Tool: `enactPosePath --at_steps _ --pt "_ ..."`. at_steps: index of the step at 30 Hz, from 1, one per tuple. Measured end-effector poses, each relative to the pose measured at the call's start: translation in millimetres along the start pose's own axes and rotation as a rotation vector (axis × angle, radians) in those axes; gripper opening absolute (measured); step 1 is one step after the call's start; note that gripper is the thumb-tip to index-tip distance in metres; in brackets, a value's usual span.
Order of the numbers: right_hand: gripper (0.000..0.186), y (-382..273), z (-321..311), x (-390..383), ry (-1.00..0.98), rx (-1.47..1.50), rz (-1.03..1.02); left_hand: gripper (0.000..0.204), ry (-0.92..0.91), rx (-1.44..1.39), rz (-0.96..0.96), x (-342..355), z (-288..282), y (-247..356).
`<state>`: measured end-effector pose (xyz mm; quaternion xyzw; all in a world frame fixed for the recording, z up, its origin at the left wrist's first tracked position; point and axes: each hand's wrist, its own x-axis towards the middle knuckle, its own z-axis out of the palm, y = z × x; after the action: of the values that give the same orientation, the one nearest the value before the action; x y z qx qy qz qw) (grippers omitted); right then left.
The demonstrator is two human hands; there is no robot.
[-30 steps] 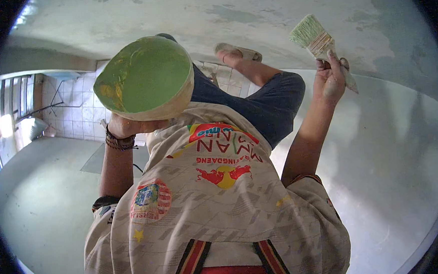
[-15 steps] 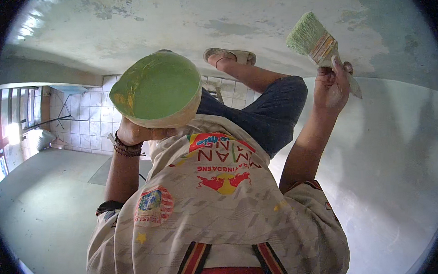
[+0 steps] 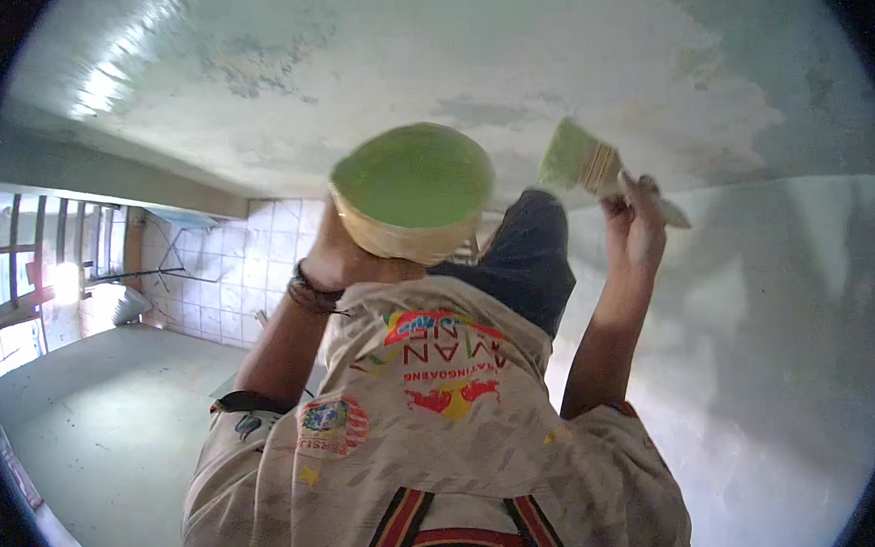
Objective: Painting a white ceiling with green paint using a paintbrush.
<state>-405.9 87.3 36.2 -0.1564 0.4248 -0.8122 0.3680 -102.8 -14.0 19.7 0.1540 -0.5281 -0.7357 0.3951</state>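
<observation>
My left hand [image 3: 344, 259] supports a round, pale container [image 3: 405, 239] from below, its fingers wrapped round the lower wall. Light green paint [image 3: 417, 179] shows inside, and the container is held in front of my chest. In my right hand [image 3: 639, 223] is a wide paintbrush [image 3: 599, 166], gripped by its handle. Green paint coats its bristles, which point up and to the left, just right of the container and apart from it. Motion slightly blurs the brush and the container.
A patchy wall [image 3: 565, 65] with flaking paint stands ahead, meeting a pale wall [image 3: 760, 304] on the right. At the left are a barred window [image 3: 40, 238], white tiles [image 3: 227, 266], a thin dark stand [image 3: 171, 265] and a greenish wall [image 3: 105, 414].
The container has moved right and slightly down, toward the brush. My right hand has come down and left with the brush. The view has shifted, and my foot is now hidden.
</observation>
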Motion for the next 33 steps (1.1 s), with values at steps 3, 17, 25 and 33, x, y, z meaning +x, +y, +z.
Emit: enactPosePath --at_steps 3,17,25,33 --pt "0.005 18 -30 2 0.244 0.211 0.21 0.09 -0.07 0.064 0.007 29 17 8" --pt "0.012 78 -51 17 0.029 0.436 0.436 0.077 0.014 -0.088 -0.079 26 47 1" --pt "0.005 52 -45 14 0.017 0.374 0.384 0.08 0.034 0.015 -0.164 37 51 -9" --pt "0.023 10 -36 22 0.147 0.316 0.1 0.078 -0.073 0.236 -0.121 52 39 -20"
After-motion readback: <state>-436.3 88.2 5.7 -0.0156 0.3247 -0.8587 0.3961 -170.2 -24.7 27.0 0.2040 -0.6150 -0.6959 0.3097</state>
